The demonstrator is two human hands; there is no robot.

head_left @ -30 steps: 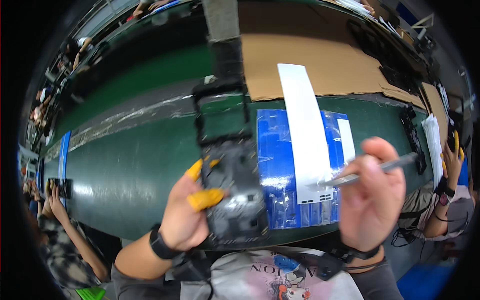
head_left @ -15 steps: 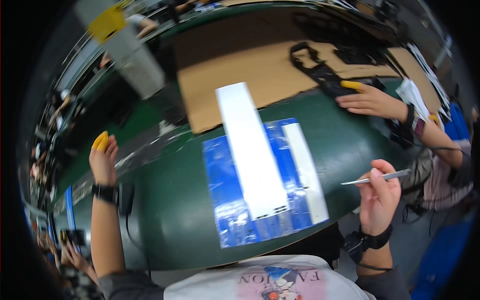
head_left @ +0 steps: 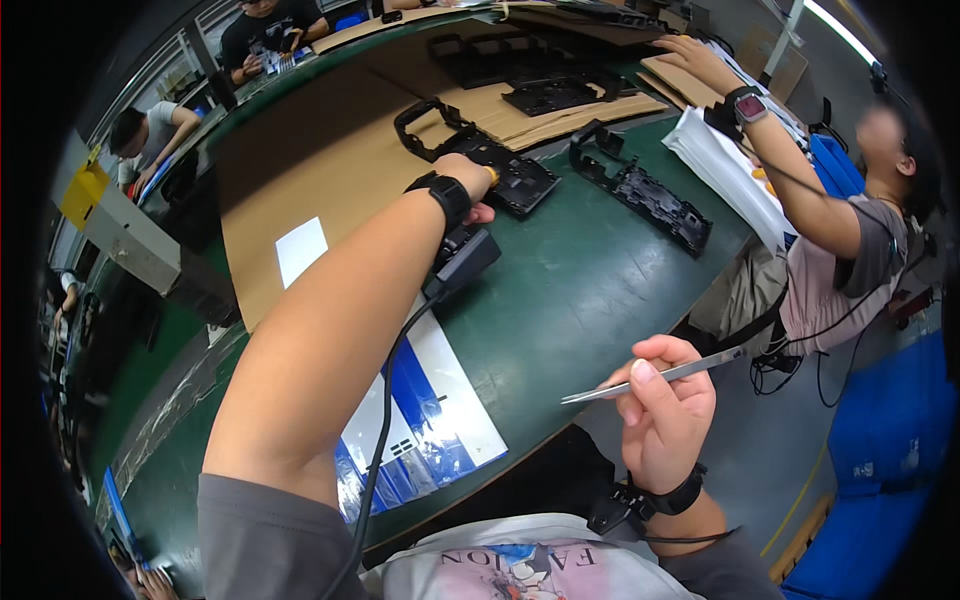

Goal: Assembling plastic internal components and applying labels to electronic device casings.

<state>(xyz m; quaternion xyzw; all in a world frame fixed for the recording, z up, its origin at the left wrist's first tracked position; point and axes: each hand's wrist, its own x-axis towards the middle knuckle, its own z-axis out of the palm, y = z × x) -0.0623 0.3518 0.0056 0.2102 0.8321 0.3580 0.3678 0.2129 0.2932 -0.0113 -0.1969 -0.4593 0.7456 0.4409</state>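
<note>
My left hand (head_left: pixel 467 178) reaches across the table. Its fingers are closed at the near edge of a black plastic frame (head_left: pixel 525 178), partly hidden behind the hand. That frame lies half on cardboard, half on the green table. In my right hand (head_left: pixel 665 410) a pair of metal tweezers (head_left: pixel 655 378) is pinched, tips pointing left, above the table's front edge. Below my left forearm lies blue plastic film (head_left: pixel 425 400) with white strips; one long white strip (head_left: pixel 302 248) shows beyond the arm. Another black frame (head_left: pixel 648 195) rests on the green surface.
More black frames (head_left: pixel 555 92) lie on the cardboard (head_left: pixel 270 190) at the back. To the right, a co-worker's hand (head_left: pixel 695 60) is above stacked cardboard, near a white packet (head_left: pixel 725 170). A grey post (head_left: pixel 135 235) stands at left. A cable (head_left: pixel 375 460) hangs from my left wrist.
My left hand has gone from the left side, empty, to the black frame. The co-worker's hand has moved away from the frames toward the back. My right hand still has the tweezers. The view has shifted.
</note>
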